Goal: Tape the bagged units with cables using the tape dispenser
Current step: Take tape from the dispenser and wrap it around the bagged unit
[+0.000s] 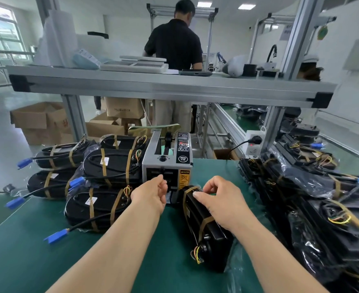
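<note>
The green desk (26, 240) carried three groups of black units: a finished stack (94, 176) bound with tan tape at the worker's left, a pile of bagged units (314, 208) at the right, and between them the grey tape dispenser (167, 163), set squarely ahead of the worker with its outlet facing the hands. The unit in work (206, 227) lay just right of centre, its long axis running away from the worker, its far end almost touching the dispenser's front and its near end, with loose coloured wires, pointing back toward the body. Two tan bands already crossed it. The right hand (218, 201) rested on the unit's far part, fingers curled and pinching at the top face near the far band; whether they held tape could not be told. The left hand (151, 195) hovered free just before the outlet, fingers loosely curled with thumb and forefinger nearly closed, apparently empty. The left hand was thus nearer the outlet, and the next strip would likely travel a short way rightward.
</note>
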A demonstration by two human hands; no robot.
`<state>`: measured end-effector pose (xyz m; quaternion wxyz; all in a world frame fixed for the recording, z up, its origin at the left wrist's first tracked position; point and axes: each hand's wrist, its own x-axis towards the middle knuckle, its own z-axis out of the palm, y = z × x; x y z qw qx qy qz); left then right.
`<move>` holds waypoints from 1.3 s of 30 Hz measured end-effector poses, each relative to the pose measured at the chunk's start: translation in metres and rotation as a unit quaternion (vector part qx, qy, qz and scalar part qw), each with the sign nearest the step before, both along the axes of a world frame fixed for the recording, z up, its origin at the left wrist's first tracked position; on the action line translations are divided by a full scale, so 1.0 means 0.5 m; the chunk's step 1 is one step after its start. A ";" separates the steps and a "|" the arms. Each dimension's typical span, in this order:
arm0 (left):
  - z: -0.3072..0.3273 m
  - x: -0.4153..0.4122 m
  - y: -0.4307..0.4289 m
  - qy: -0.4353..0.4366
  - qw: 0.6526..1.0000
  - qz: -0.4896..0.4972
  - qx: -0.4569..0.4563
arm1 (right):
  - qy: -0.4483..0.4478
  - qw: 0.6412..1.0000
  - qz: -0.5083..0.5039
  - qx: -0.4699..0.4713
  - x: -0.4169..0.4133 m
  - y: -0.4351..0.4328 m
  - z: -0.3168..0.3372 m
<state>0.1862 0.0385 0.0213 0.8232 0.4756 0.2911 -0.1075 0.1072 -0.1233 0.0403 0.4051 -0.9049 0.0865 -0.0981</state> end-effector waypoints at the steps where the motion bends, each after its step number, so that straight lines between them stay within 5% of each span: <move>1: 0.003 0.004 -0.004 0.004 1.000 0.003 -0.004 | 0.000 1.000 -0.001 0.001 0.000 0.001 0.000; 9: -0.001 -0.021 -0.007 -0.088 0.995 0.043 0.016 | 0.010 1.000 -0.004 -0.011 0.005 0.002 -0.003; 15: 0.033 -0.094 -0.004 -0.233 0.934 -0.224 0.152 | 0.014 0.999 -0.014 -0.027 0.015 0.000 -0.006; 18: 0.044 -0.102 -0.012 -0.250 0.900 -0.278 0.223 | 0.013 0.999 -0.012 -0.034 0.018 0.000 -0.009; 25: 0.058 -0.093 -0.027 -0.267 0.868 -0.300 0.291 | 0.007 0.999 -0.009 -0.033 0.018 -0.002 -0.011; 39: 0.032 -0.080 -0.047 -0.272 0.874 -0.239 0.325 | 0.005 1.000 -0.002 -0.020 0.011 0.006 -0.004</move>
